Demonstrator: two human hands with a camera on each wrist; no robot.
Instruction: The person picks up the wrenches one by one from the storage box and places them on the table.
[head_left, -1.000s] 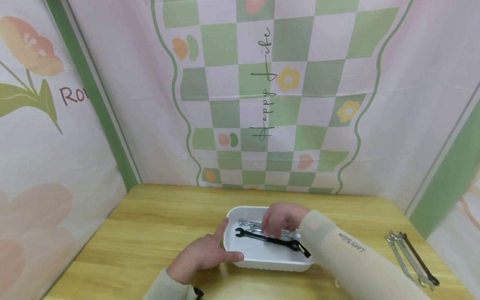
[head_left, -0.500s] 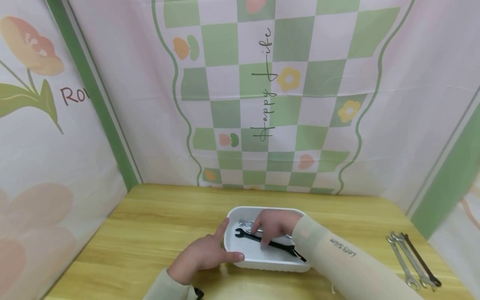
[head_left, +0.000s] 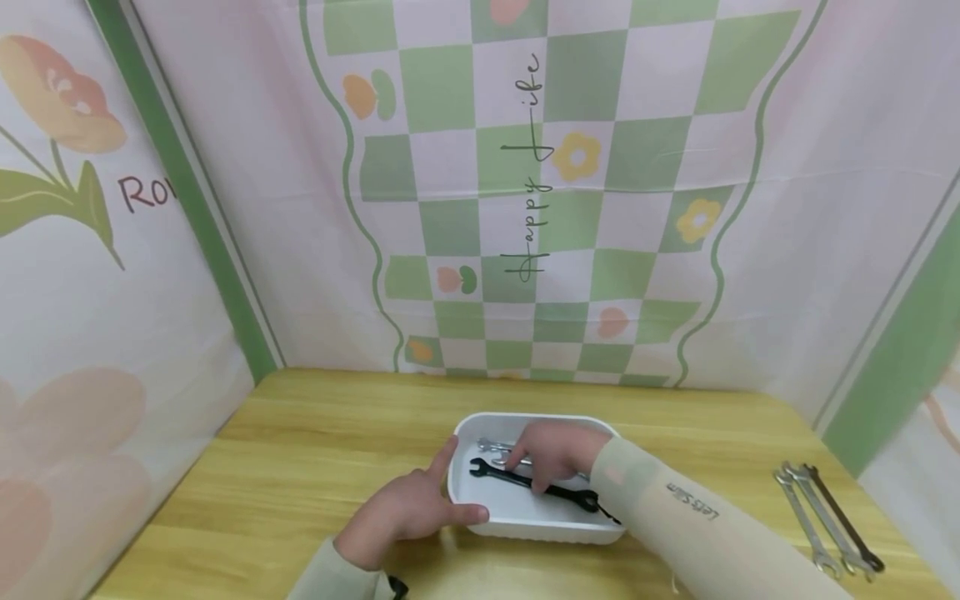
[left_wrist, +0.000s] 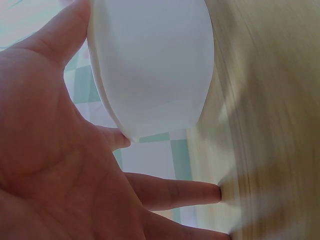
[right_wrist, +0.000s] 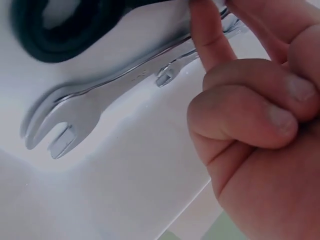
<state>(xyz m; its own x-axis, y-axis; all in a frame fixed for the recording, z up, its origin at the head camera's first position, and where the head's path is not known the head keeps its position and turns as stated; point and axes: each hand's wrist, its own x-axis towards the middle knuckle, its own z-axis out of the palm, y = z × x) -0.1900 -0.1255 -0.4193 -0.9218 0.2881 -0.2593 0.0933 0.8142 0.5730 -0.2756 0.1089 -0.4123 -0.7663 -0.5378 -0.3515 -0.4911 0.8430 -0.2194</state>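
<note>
A white plastic tray (head_left: 547, 528) holds a black combination wrench (head_left: 497, 473) and several silver wrenches (head_left: 489, 446). My right hand (head_left: 558, 450) reaches into it, thumb and index finger pinching the black wrench mid-shaft. In the right wrist view, the black ring end (right_wrist: 97, 27) lies near a silver open-end wrench (right_wrist: 92, 107), and the other fingers are curled. My left hand (head_left: 408, 504) spans the tray's left end, thumb and a finger on the rim. Two straight fingers (left_wrist: 175, 194) touch the table in the left wrist view. The right hand hides part of the tools.
Two silver wrenches (head_left: 805, 521) and a dark wrench (head_left: 844, 521) lie side by side on the wooden table (head_left: 315, 450) at the right. A patterned cloth (head_left: 510, 233) hangs behind the table's far edge.
My right hand has lowered and shifted slightly left, from over the silver wrenches onto the black wrench. The black wrench's ring end has moved a little. The left hand stays on the tray.
</note>
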